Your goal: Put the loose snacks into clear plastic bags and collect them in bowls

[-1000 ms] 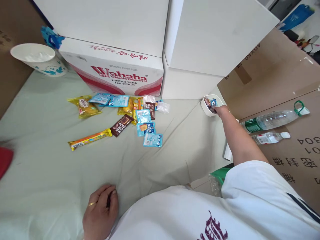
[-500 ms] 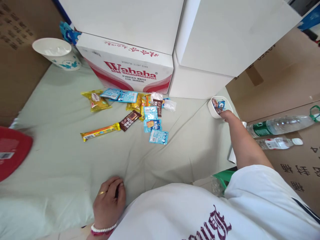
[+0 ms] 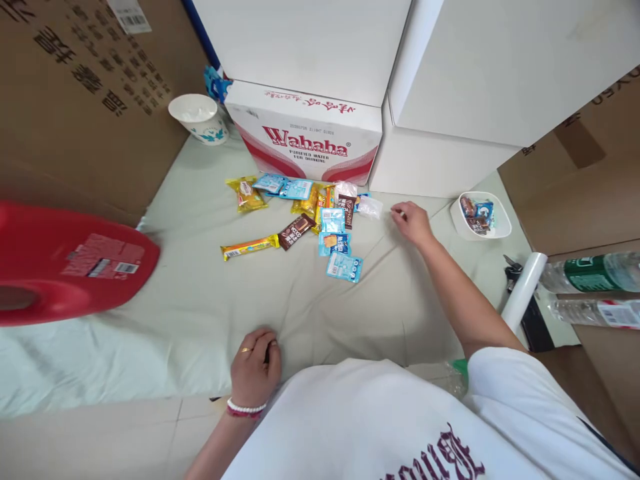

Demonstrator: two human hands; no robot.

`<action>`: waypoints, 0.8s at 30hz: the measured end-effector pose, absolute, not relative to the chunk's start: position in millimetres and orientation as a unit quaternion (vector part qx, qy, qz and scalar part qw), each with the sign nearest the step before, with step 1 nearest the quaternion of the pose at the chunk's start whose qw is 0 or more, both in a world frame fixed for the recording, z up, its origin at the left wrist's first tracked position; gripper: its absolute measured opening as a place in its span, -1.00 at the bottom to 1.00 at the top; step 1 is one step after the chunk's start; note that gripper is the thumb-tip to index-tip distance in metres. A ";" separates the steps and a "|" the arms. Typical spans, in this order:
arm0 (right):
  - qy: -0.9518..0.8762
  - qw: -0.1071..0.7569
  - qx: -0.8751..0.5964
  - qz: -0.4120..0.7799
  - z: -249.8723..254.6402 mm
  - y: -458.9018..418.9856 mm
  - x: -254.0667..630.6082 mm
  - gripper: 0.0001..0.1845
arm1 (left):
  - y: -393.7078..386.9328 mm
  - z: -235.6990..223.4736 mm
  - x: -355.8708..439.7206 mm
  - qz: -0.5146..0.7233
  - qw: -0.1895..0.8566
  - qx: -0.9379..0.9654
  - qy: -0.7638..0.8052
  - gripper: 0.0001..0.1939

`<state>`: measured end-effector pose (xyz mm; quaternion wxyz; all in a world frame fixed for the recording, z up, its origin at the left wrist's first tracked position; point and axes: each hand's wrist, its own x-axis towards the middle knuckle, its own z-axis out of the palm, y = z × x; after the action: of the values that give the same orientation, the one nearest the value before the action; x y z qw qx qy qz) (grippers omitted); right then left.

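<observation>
My right hand (image 3: 413, 223) is over the cloth-covered table, just right of a clear crumpled wrapper (image 3: 370, 207). Its thumb and bent fingers are slightly apart, with nothing visible between them. My left hand (image 3: 256, 365) rests loosely closed at the table's front edge, and no object shows in it. Left of my right hand lie blue snack packets (image 3: 344, 266), brown cocoa bars (image 3: 297, 231), a long yellow-wrapped bar (image 3: 250, 247) and a yellow-wrapped cake (image 3: 246, 195). At the right, a white plastic bowl (image 3: 500, 232) holds several small packs (image 3: 483, 213).
A Wahaha water carton (image 3: 310, 143) and white boxes (image 3: 460, 73) stand behind the snacks. To the left are a paper cup (image 3: 197, 117) and a large red jug (image 3: 75, 267). A white roll (image 3: 523, 293) and plastic bottles (image 3: 595, 273) are at the right.
My right hand has left the white bowl and moved left toward the wrapped snacks. The packs stay in the bowl. My left hand stays resting on the table; the view has swung left.
</observation>
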<state>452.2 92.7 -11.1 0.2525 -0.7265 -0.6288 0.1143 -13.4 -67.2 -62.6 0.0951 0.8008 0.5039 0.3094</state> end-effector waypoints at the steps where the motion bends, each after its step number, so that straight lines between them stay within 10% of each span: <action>1: -0.613 0.268 -0.730 0.141 -15.5 105.6 440.0 -0.75 | -67.4 -61.8 -13.6 0.313 0.107 0.797 0.506 -0.86; 11: -0.370 0.539 -0.621 0.432 -6.8 38.6 367.7 -0.69 | -87.2 -27.4 5.5 0.363 0.444 0.589 0.570 -0.79; 24: -0.038 0.597 -0.386 0.702 -11.5 -103.0 312.4 -0.76 | -7.8 -16.6 126.6 0.314 0.710 0.482 0.407 -0.44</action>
<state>312.4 -103.0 -11.5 0.5967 -0.3863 -0.0379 0.7023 126.6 -7.8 -16.6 0.7098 0.4821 0.4068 0.3135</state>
